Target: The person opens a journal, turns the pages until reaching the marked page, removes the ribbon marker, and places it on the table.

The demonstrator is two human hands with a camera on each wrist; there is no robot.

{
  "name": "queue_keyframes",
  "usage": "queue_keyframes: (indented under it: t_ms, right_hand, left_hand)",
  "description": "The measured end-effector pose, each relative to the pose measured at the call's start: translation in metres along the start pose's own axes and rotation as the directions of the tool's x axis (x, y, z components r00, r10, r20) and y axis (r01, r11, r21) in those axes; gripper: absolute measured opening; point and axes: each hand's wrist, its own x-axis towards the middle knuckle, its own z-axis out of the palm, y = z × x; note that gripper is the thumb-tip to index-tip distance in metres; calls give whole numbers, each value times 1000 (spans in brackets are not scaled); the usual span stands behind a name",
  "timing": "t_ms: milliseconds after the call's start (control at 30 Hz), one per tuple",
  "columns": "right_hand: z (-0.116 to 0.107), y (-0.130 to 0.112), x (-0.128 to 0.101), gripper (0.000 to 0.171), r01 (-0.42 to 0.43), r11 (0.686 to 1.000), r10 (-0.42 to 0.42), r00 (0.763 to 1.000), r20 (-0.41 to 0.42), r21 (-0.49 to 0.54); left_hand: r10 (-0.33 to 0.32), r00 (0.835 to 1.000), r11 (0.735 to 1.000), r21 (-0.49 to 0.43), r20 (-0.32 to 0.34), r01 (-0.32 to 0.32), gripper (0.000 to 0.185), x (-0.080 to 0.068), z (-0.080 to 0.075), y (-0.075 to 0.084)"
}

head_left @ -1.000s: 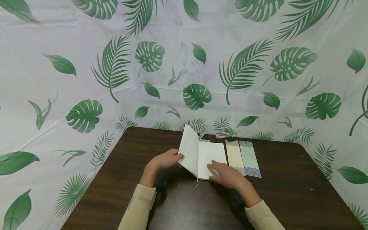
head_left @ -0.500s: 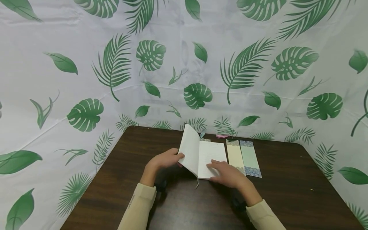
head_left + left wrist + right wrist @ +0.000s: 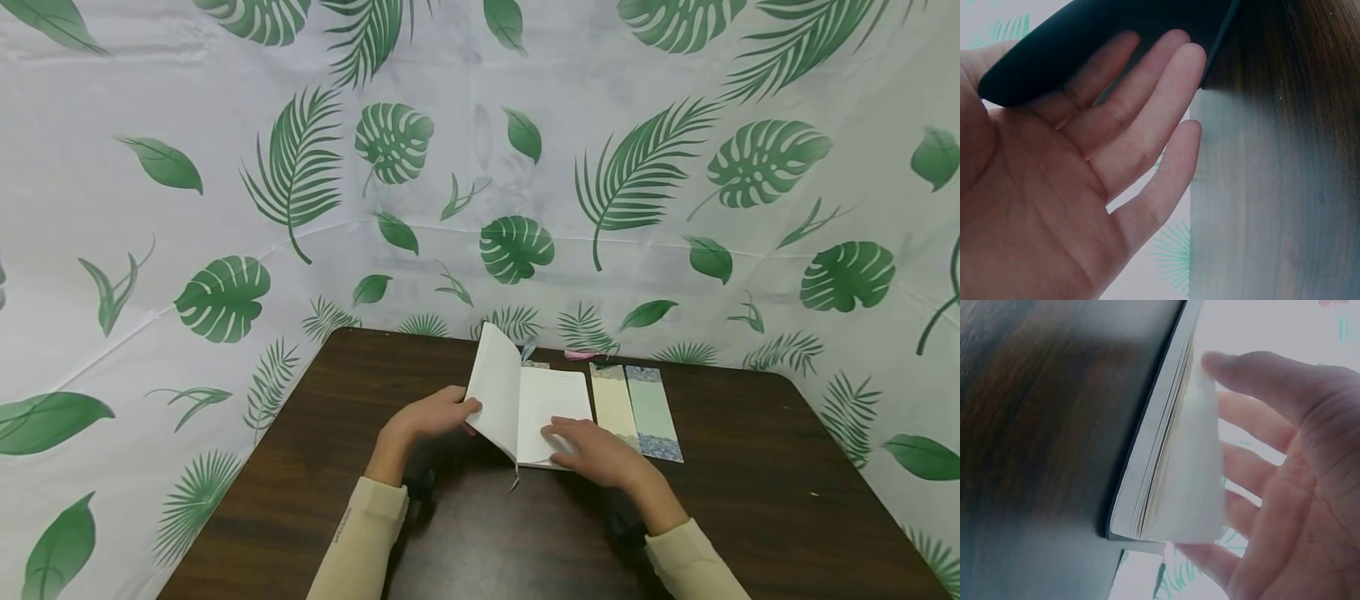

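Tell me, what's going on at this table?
A person is sitting at a dark wooden table with an open notebook. Their left hand props up the raised left half of the book, fingers straight against its dark cover, while the right hand rests on the right-hand page near the lower corner. Two bookmarks lie flat just right of the notebook.

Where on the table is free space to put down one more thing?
Bare wood lies left of the left hand, up to the table edge, and right of the two bookmarks. The near strip between the sleeves is also free. It is crowded around the open notebook and the right hand.
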Motion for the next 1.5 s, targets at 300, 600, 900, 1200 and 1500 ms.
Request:
queue_keyframes:
  t_ms: [300, 600, 900, 1200, 1500]
  right_hand:
    - [-5, -10, -2, 15, -61, 988, 56, 998, -40, -142]
    - [-9, -13, -3, 18, -85, 967, 43, 984, -173, -239]
    - [-12, -9, 4, 93, -249, 968, 221, 907, -359, -33]
    - [8, -32, 13, 73, -289, 952, 305, 909, -285, 95]
    - [25, -46, 14, 61, -224, 969, 242, 947, -209, 108]
  left_hand:
    - [10, 1000, 1000, -8, 11, -10, 40, 1, 0, 1]
    - [19, 1000, 1000, -13, 24, -19, 42, 1, -2, 5]
    - [17, 1000, 1000, -20, 26, -17, 41, 1, -2, 3]
    - [5, 1000, 1000, -16, 16, -5, 40, 2, -2, 0]
    - [-1, 1000, 1000, -11, 2, 1, 38, 2, 0, 1]
